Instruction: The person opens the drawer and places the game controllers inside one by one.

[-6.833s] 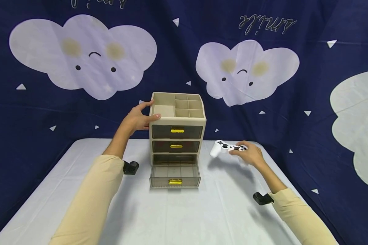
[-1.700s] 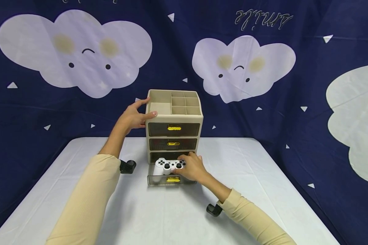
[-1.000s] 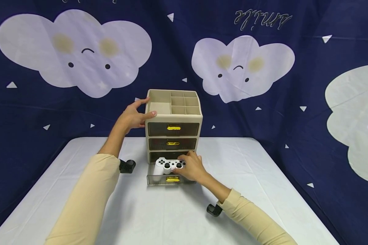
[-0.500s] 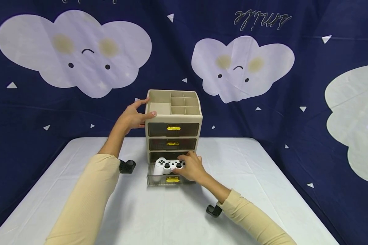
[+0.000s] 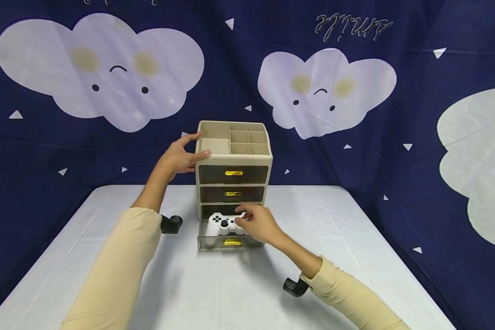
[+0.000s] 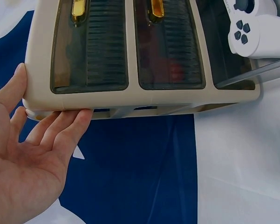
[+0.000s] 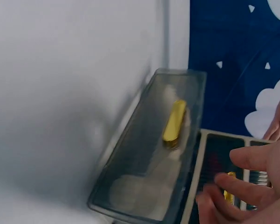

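A beige desktop drawer cabinet [image 5: 236, 160] stands on the table, its bottom smoky clear drawer [image 5: 214, 243] pulled out. Inside that drawer lies a white game controller [image 5: 227, 219]. My right hand [image 5: 261, 223] is over the drawer's right side, fingers loosely bent, overlapping the controller's right end. The right wrist view shows its fingertips [image 7: 240, 158] apart, with nothing between them. My left hand [image 5: 176, 159] steadies the cabinet's upper left side, thumb over the top edge; the left wrist view shows straight fingers [image 6: 67, 133] against the side wall.
Two upper drawers [image 5: 214, 175] with gold handles are pushed in. The cabinet's top has divided compartments [image 5: 249, 137]. A white cloth covers the table [image 5: 231, 293], and a dark blue cloud-print curtain [image 5: 231, 68] hangs behind and beside it.
My right hand has carried the controller from the table's right side into the bottom drawer, then let go and lifted slightly. My left hand has stayed on the cabinet.
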The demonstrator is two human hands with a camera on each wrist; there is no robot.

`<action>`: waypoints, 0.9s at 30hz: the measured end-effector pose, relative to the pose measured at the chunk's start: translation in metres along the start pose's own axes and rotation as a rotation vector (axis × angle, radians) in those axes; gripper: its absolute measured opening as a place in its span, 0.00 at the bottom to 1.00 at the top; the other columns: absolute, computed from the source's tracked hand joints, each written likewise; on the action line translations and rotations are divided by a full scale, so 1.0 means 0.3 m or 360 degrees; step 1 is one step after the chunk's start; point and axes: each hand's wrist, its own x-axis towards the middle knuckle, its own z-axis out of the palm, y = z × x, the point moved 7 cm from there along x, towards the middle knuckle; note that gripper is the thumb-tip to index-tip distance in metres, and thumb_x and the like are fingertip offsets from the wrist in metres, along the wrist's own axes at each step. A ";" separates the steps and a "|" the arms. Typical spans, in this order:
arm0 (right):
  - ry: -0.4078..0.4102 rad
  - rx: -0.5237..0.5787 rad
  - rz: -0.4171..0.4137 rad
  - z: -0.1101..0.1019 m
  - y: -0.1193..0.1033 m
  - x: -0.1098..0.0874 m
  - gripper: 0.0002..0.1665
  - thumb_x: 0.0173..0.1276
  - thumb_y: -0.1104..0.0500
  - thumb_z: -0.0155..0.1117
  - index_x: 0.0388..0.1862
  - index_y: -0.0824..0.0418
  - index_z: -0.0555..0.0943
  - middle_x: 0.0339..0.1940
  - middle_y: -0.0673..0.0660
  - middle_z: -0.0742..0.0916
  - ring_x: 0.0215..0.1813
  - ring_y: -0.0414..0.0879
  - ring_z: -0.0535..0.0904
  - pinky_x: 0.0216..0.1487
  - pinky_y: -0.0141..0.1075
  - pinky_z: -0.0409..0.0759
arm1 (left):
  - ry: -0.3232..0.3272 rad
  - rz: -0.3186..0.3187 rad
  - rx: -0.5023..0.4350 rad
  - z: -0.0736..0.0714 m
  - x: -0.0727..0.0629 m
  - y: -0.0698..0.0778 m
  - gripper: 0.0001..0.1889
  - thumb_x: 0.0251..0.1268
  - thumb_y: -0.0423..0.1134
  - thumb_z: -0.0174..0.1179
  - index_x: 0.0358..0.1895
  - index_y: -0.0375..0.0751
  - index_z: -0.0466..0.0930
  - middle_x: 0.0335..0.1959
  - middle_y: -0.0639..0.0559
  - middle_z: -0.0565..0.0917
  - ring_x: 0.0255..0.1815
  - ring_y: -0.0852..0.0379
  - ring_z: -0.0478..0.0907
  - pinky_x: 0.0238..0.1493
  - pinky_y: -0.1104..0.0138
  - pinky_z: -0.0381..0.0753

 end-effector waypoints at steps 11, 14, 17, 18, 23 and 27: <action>-0.0491 0.0501 0.0300 0.032 0.019 -0.038 0.16 0.74 0.56 0.64 0.37 0.70 0.87 0.24 0.57 0.87 0.25 0.40 0.80 0.31 0.37 0.87 | -0.0013 0.0012 -0.0020 0.001 0.002 0.001 0.44 0.71 0.49 0.65 0.83 0.64 0.48 0.80 0.36 0.58 0.67 0.35 0.76 0.67 0.47 0.78; -0.0671 0.0583 0.0404 0.053 0.031 -0.060 0.21 0.75 0.54 0.63 0.37 0.73 0.87 0.24 0.56 0.87 0.25 0.41 0.82 0.36 0.44 0.89 | -0.0010 0.0012 -0.0019 0.000 0.005 -0.001 0.44 0.71 0.49 0.65 0.83 0.64 0.48 0.80 0.36 0.58 0.67 0.36 0.76 0.66 0.47 0.78; -0.0809 0.0611 0.0485 0.075 0.043 -0.084 0.24 0.77 0.52 0.61 0.39 0.76 0.86 0.27 0.60 0.88 0.27 0.42 0.83 0.38 0.42 0.90 | -0.0008 0.0010 -0.0015 0.000 0.008 -0.002 0.44 0.71 0.49 0.65 0.83 0.64 0.49 0.80 0.36 0.58 0.68 0.36 0.75 0.66 0.47 0.79; -0.0839 0.0622 0.0513 0.081 0.048 -0.090 0.24 0.77 0.52 0.61 0.40 0.76 0.86 0.28 0.62 0.89 0.28 0.42 0.83 0.39 0.42 0.90 | -0.0007 0.0009 -0.0012 0.000 0.007 -0.001 0.44 0.71 0.49 0.65 0.83 0.64 0.49 0.80 0.36 0.58 0.68 0.36 0.75 0.66 0.47 0.79; -0.0935 0.0702 0.0595 0.114 0.069 -0.116 0.26 0.79 0.54 0.56 0.43 0.80 0.83 0.38 0.71 0.89 0.33 0.44 0.85 0.41 0.39 0.89 | -0.0007 0.0002 -0.0010 0.001 0.003 -0.001 0.44 0.70 0.50 0.66 0.83 0.65 0.49 0.80 0.36 0.58 0.68 0.36 0.75 0.66 0.47 0.79; -0.0944 0.0767 0.0681 0.136 0.086 -0.136 0.26 0.79 0.53 0.54 0.45 0.80 0.82 0.40 0.72 0.89 0.37 0.48 0.87 0.43 0.42 0.90 | -0.0007 0.0004 -0.0009 0.002 0.001 -0.001 0.44 0.70 0.50 0.66 0.83 0.64 0.48 0.80 0.36 0.58 0.68 0.36 0.75 0.66 0.47 0.79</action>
